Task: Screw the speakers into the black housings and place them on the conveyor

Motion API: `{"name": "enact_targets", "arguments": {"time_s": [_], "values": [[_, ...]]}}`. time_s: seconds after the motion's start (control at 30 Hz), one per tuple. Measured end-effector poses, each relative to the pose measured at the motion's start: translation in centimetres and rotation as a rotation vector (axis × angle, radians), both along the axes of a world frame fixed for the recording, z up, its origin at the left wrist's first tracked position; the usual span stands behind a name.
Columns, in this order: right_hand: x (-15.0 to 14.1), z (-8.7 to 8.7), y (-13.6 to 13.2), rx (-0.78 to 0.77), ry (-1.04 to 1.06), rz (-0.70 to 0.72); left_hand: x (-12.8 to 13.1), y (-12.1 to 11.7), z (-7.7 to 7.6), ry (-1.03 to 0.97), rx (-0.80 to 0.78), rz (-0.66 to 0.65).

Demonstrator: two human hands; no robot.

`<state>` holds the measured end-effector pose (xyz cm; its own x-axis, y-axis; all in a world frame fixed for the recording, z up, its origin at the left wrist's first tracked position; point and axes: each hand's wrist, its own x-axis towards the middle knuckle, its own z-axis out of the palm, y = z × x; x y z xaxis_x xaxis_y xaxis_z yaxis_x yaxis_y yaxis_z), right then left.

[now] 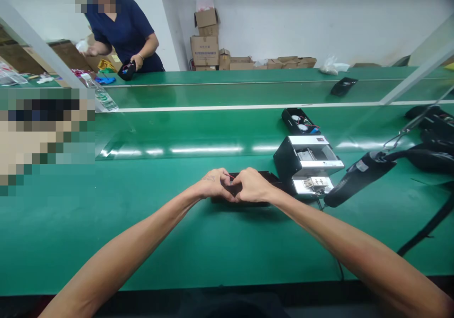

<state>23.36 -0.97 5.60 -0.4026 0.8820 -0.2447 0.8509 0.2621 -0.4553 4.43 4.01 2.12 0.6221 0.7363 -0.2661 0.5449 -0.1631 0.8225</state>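
Note:
A long black casing lies on the green bench in front of me, partly covered by both my hands. My left hand rests over its left half with fingers curled inward and thumb low. From the other side my right hand meets it, fingers bent and fingertips close to the left ones. Between the fingertips a bit of thin red wire shows. Whatever the fingers pinch is too small and hidden to name. Just right of the casing stands a white-and-black benchtop machine.
A black cylindrical tool hangs at the right, near several black items. Behind the machine sits an open black box with two round parts and wires. A bottle leans at left. Across the bench a person holds a black item.

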Motion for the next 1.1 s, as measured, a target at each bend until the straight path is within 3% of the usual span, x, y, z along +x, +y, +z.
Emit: {"name": "enact_targets", "arguments": {"time_s": [0.37, 0.9, 1.1], "values": [[0.3, 2.1, 1.1, -0.035, -0.022, 0.002, 0.2, 1.7, 1.2, 0.034, -0.02, -0.067], [0.3, 1.9, 1.2, -0.098, 0.015, -0.034, 0.5, 1.7, 1.0, 0.049, -0.052, -0.048], [-0.2, 0.9, 0.9, -0.069, 0.035, -0.079, 0.6, 1.4, 1.0, 0.024, -0.047, -0.036]]}}
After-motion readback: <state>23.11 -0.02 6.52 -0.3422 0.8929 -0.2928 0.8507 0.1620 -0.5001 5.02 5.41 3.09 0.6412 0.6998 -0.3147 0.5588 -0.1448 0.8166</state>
